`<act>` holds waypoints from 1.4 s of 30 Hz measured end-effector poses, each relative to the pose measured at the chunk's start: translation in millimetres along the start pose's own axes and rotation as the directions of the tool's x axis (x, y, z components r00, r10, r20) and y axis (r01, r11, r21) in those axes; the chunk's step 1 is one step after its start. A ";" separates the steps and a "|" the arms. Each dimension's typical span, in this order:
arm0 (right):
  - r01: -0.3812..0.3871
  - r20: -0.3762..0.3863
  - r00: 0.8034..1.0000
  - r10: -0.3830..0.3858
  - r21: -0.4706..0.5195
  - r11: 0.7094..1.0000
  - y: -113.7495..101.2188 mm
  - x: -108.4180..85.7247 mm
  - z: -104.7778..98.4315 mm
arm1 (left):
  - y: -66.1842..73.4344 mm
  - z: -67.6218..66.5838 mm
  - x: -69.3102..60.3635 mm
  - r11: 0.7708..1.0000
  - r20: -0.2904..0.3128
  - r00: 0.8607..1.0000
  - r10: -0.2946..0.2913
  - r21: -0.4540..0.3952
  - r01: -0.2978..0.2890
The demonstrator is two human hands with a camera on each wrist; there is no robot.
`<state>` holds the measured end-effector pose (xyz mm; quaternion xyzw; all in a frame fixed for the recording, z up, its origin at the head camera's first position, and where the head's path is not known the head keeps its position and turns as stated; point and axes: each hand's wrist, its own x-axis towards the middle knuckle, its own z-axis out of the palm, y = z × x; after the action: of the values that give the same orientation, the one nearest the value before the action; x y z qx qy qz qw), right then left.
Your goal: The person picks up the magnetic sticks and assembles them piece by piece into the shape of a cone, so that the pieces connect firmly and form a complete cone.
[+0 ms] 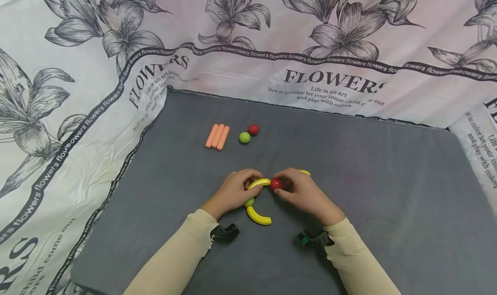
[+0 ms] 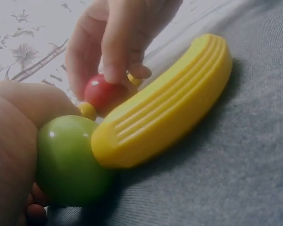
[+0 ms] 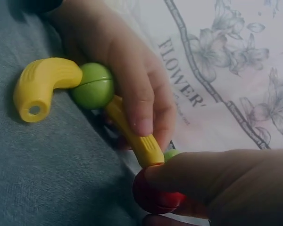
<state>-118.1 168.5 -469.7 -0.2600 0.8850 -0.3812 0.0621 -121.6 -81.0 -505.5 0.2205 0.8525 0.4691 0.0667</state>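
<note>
My left hand (image 1: 237, 190) pinches a curved yellow rod (image 1: 260, 183) between thumb and fingers. A red ball (image 1: 276, 184) touches that rod's right end, and my right hand (image 1: 304, 193) grips it. At the rod's other end sits a green ball (image 2: 68, 155), beside the left palm. From this ball another curved yellow rod (image 2: 165, 103) reaches along the table, showing a round metallic spot (image 3: 34, 110) on its free end. Behind the right hand's knuckles a further yellow piece (image 1: 305, 172) peeks out; the hand hides most of it, and whether it joins the red ball I cannot tell.
Farther back on the grey table (image 1: 369, 191) lie three orange rods (image 1: 217, 136) side by side. Right of them are a loose green ball (image 1: 244, 137) and a loose red ball (image 1: 253, 129). Flower-printed cloth (image 1: 334, 83) borders the table at the back and sides.
</note>
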 end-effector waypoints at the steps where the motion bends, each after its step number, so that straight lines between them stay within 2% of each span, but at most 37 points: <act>1: 0.003 0.005 1.000 -0.003 -0.012 1.000 -0.1 0.2 -0.1 | 0.5 -0.4 -0.2 1.000 -0.002 1.000 -0.004 -0.007 0.004; 4: -0.010 0.006 1.000 0.010 -0.049 0.999 -1.3 -0.1 -4.8 | 2.5 -1.3 -1.0 0.999 -0.012 1.000 -0.021 -0.032 0.021; 7: -0.040 -0.034 0.999 0.036 -0.118 0.992 -0.8 -2.2 -12.5 | 3.8 -1.6 -1.6 0.998 -0.028 0.999 -0.044 -0.055 0.042; 12: -0.109 -0.116 0.990 0.081 -0.255 0.961 3.3 -5.1 -20.2 | 1.8 -0.4 -1.6 0.997 -0.055 0.997 -0.055 -0.058 0.052; 22: -0.162 -0.120 0.985 0.125 -0.395 0.904 12.7 -6.2 -16.6 | 0.6 -1.2 -0.8 0.984 -0.105 0.989 -0.104 -0.158 0.086; 25: -0.186 -0.108 0.982 0.155 -0.390 0.902 11.8 -7.0 -17.1 | 0.7 -1.7 0.3 0.978 -0.118 0.986 -0.116 -0.185 0.093; 32: -0.224 -0.067 0.975 0.214 -0.301 0.927 8.5 -6.9 -12.6 | -0.4 -1.4 1.9 0.973 -0.144 0.982 -0.120 -0.212 0.088; 42: -0.202 -0.062 0.979 0.193 -0.276 0.940 0.3 -5.5 -4.2 | 0.8 -1.7 2.1 0.972 -0.127 0.982 -0.142 -0.204 0.114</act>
<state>-114.8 174.1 -467.4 -0.1696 0.9527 -0.2479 0.0473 -123.8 -81.0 -503.7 0.1238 0.8172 0.5599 0.0576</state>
